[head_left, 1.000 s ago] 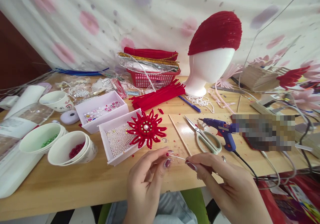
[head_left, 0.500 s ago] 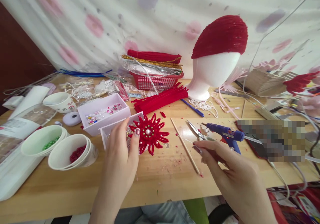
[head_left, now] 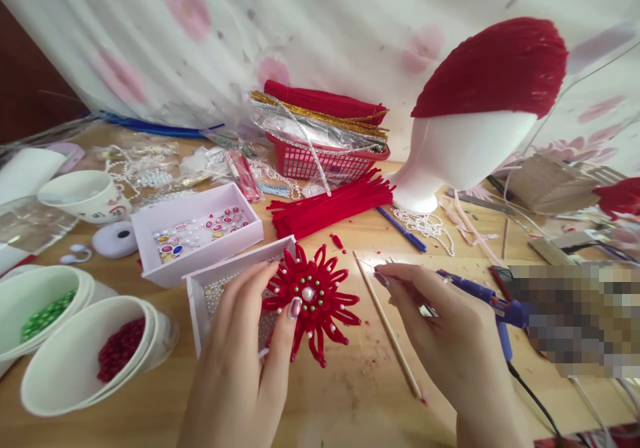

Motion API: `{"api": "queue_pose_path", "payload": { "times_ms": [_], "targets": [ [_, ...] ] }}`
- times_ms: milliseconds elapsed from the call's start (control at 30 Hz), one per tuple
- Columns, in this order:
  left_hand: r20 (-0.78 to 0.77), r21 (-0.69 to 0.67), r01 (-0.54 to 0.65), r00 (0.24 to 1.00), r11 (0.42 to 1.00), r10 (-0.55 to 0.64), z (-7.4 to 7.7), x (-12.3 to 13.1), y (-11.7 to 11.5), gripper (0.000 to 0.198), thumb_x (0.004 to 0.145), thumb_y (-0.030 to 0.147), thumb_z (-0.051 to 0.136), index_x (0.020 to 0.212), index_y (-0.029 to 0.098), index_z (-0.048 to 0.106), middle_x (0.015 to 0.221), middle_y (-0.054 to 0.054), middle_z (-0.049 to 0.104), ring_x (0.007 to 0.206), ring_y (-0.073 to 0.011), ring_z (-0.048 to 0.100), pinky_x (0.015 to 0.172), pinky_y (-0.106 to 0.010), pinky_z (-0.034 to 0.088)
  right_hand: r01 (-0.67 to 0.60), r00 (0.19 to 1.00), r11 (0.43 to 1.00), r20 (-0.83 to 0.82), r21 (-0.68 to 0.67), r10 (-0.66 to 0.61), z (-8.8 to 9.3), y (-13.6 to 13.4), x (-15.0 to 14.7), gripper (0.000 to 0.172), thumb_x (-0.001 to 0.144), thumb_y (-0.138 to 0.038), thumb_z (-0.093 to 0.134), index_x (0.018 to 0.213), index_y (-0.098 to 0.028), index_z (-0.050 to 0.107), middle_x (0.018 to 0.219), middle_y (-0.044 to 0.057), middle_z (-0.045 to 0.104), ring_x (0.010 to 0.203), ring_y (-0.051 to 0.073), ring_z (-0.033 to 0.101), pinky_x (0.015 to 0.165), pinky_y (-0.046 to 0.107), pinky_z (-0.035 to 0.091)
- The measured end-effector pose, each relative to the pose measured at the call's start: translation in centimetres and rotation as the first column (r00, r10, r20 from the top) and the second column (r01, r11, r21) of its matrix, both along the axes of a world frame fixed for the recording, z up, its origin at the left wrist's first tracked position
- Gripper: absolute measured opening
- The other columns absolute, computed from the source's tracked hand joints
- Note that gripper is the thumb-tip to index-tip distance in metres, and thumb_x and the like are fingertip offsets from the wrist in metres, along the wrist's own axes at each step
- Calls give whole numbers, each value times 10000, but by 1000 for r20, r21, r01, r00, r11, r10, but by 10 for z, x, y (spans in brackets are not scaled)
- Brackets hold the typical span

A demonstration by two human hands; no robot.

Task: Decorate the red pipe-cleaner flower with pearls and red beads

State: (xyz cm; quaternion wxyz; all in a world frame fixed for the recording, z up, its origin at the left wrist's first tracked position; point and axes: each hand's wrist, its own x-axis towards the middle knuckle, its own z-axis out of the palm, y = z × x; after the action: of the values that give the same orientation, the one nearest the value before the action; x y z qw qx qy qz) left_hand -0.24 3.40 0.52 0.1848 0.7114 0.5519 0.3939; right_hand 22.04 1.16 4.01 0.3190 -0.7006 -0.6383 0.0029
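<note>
My left hand (head_left: 250, 341) pinches a red flower (head_left: 325, 295) between thumb and fingers. Its looped fuzzy petals carry small white beads, and a white pearl ringed by green beads marks the centre. To the right, my right hand (head_left: 440, 328) is closed in a pinch, with a thin, pointed sliver (head_left: 367, 266) sticking out leftward from the fingertips; its kind is unclear. Behind the flower stands a white box (head_left: 197, 321) of small pearls. A wooden stick (head_left: 390, 328) lies between the hands. Scissors are almost wholly hidden behind my right hand.
Paper cups with green and red beads (head_left: 123, 348) stand left, near a box of gems (head_left: 200, 255). Red pipe cleaners (head_left: 330, 208) lie before a red basket (head_left: 330, 161). A white mannequin head (head_left: 470, 148) wears a red cap. A blue glue gun (head_left: 510, 311) lies right.
The view has come closer and lower, so things on the table appear larger. My left hand still holds the flower. My right hand has come nearer to it and now covers most of the scissors.
</note>
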Motion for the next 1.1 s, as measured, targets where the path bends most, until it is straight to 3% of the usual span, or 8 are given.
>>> {"api": "queue_pose_path", "payload": {
  "times_ms": [167, 333, 500, 667, 867, 1000, 1100],
  "targets": [
    [-30, -67, -16, 999, 998, 14, 0, -3, -4, 388, 997, 379, 494, 1383, 358, 524, 1445, -23, 581, 1319, -283, 571, 1106, -479, 487, -31, 998, 999, 50, 9, 31, -2, 5, -3, 140, 971, -269, 582, 963, -268, 722, 869, -2, 803, 665, 178, 721, 546, 263, 489],
    [-2, -43, 0, 1000, 999, 0, 2, -3, -4, 385, 995, 360, 501, 1377, 405, 528, 1425, 23, 588, 1285, -226, 595, 961, -345, 565, -59, 993, 998, 105, 37, 55, -1, 6, -7, 123, 963, -240, 588, 966, -256, 710, 829, -16, 798, 614, 151, 706, 546, 248, 486],
    [-2, -31, 12, 1000, 999, -12, 4, -4, -3, 368, 992, 366, 517, 1358, 382, 549, 1413, 10, 592, 1272, -217, 601, 969, -325, 564, -70, 991, 995, 122, 65, 62, 0, 5, -9, 122, 951, -198, 603, 967, -257, 708, 826, -41, 788, 613, 109, 690, 555, 207, 481],
    [-3, -37, 13, 1000, 999, -13, 4, -5, -4, 360, 979, 371, 530, 1336, 385, 562, 1406, -6, 596, 1261, -255, 611, 939, -379, 590, -69, 991, 995, 124, 76, 59, -1, 3, -8, 120, 952, -185, 610, 974, -259, 702, 825, -47, 780, 613, 99, 683, 560, 197, 475],
    [-9, -80, 17, 1000, 997, -18, 4, -6, -5, 341, 961, 370, 557, 1301, 354, 576, 1416, -46, 580, 1294, -324, 584, 1068, -532, 525, -75, 989, 994, 135, 79, 64, -2, 2, -9, 124, 950, -170, 602, 966, -246, 699, 824, -36, 782, 649, 113, 702, 591, 213, 475],
    [-11, -74, 21, 1000, 997, -22, 4, -6, -5, 325, 969, 373, 550, 1292, 355, 576, 1414, -45, 576, 1297, -314, 582, 1076, -528, 522, -56, 991, 996, 123, 74, 47, -3, -2, -6, 135, 960, -190, 606, 990, -271, 710, 848, -43, 788, 678, 120, 720, 618, 223, 481],
    [-8, -47, 26, 1000, 999, -27, 5, -5, -5, 310, 988, 365, 532, 1295, 354, 565, 1418, -43, 566, 1280, -274, 596, 1021, -454, 567, -25, 996, 998, 88, 64, 19, 0, -6, -1, 121, 965, -230, 616, 990, -297, 714, 826, -59, 779, 656, 115, 717, 604, 221, 490]
  ]
}}
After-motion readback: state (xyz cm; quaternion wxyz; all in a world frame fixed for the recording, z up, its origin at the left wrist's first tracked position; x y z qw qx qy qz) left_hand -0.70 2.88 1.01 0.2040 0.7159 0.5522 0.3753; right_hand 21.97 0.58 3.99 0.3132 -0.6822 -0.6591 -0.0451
